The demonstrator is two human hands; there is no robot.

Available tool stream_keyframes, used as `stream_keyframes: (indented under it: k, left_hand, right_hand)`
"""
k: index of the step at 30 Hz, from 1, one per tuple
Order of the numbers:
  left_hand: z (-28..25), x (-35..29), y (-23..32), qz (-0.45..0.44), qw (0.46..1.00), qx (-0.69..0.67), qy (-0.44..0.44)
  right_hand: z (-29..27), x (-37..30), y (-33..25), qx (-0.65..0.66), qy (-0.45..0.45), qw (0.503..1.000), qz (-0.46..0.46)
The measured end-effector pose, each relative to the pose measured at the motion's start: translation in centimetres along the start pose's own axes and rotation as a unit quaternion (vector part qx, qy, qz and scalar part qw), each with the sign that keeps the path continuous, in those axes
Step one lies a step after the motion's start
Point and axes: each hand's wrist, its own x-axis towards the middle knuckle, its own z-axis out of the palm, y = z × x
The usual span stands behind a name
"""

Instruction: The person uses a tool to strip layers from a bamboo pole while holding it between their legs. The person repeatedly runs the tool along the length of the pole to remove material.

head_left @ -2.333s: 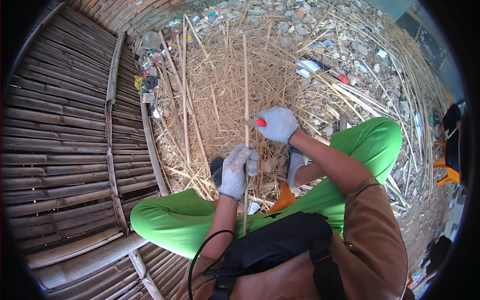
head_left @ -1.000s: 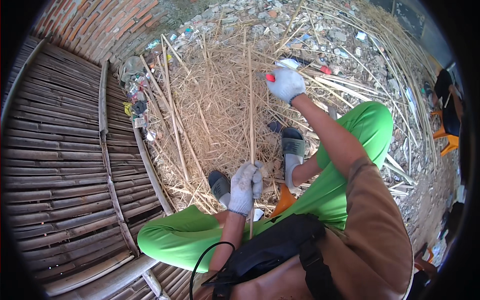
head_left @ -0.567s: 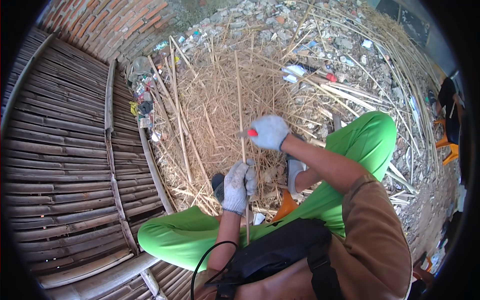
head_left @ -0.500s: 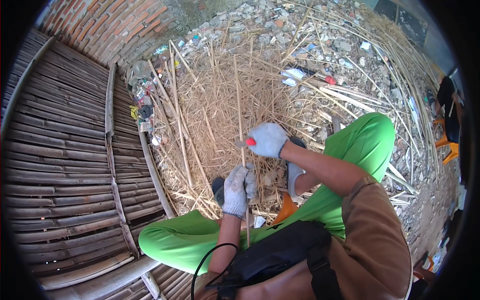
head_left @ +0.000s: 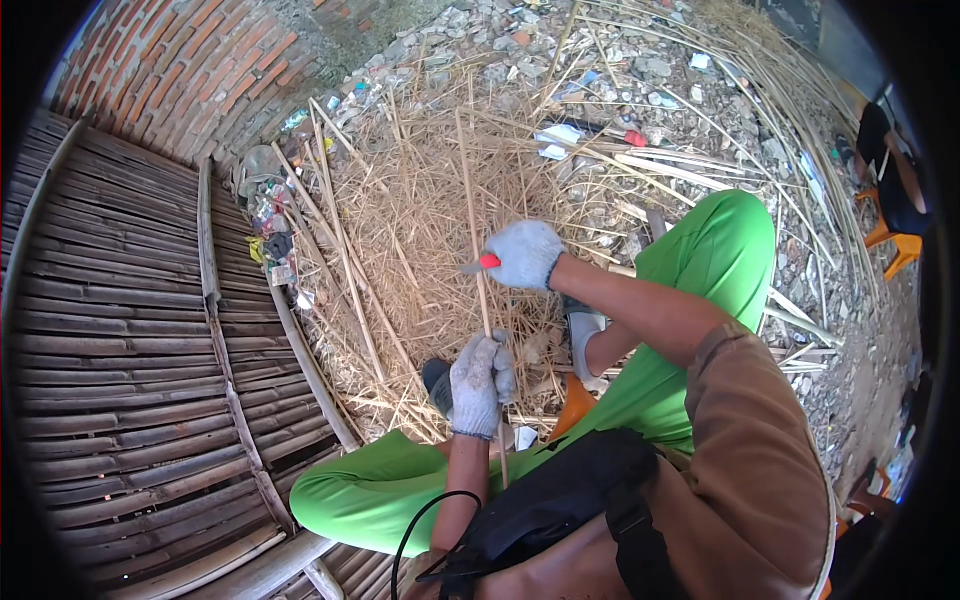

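A long, thin bamboo stick (head_left: 468,180) runs from near my waist out over a heap of pale shavings. My left hand (head_left: 480,378), in a whitish knitted glove, is closed around its nearer part. Farther along, my right hand (head_left: 525,253), gloved the same way, grips a knife with a red handle (head_left: 489,261). The short blade (head_left: 470,267) points left and lies across the stick. Glove and handle hide part of the knife.
Shavings (head_left: 420,230) cover the ground ahead of my feet. Several longer sticks (head_left: 340,220) lie left of them. A slatted bamboo panel (head_left: 120,350) fills the left side. Rubble and loose strips (head_left: 690,170) spread right. A person (head_left: 895,165) sits by an orange chair (head_left: 890,235) at far right.
My right hand and the knife have slid a little toward the far end of the stick, away from my left hand. The left hand keeps its hold. The whole view has shifted slightly.
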Motion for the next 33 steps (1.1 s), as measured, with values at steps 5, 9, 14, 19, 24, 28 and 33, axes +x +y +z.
stream_keyframes:
  k: [5,9,14,19,24,28,33]
  left_hand:
    - [-0.5,0.4,0.0,0.02,1.0,0.01,0.021]
    - [-0.3,0.6,0.0,0.013,0.999,0.025,0.035]
    - [-0.7,0.9,0.0,0.02,0.999,0.016,0.043]
    - [-0.5,0.1,0.2,0.012,1.0,-0.013,0.016]
    - [0.0,-0.7,0.0,-0.008,1.0,-0.028,-0.005]
    - [-0.7,0.1,0.8,0.047,0.999,-0.008,-0.006]
    - [-0.9,0.2,1.1,0.076,0.997,-0.004,0.009]
  right_hand:
    - [2.2,-0.8,-1.7,0.013,-0.017,1.0,-0.01]
    - [2.9,-0.1,-0.9,-0.018,-0.011,1.0,-0.019]
    - [2.2,0.4,-1.3,-0.021,-0.016,1.0,-0.016]
    - [1.2,2.1,1.8,0.064,0.054,0.992,0.094]
    - [-3.9,2.8,8.5,0.018,0.159,0.972,0.169]
    - [-2.1,1.8,4.8,0.072,0.162,0.974,0.138]
    - [-0.3,0.7,0.9,0.075,0.052,0.995,0.047]
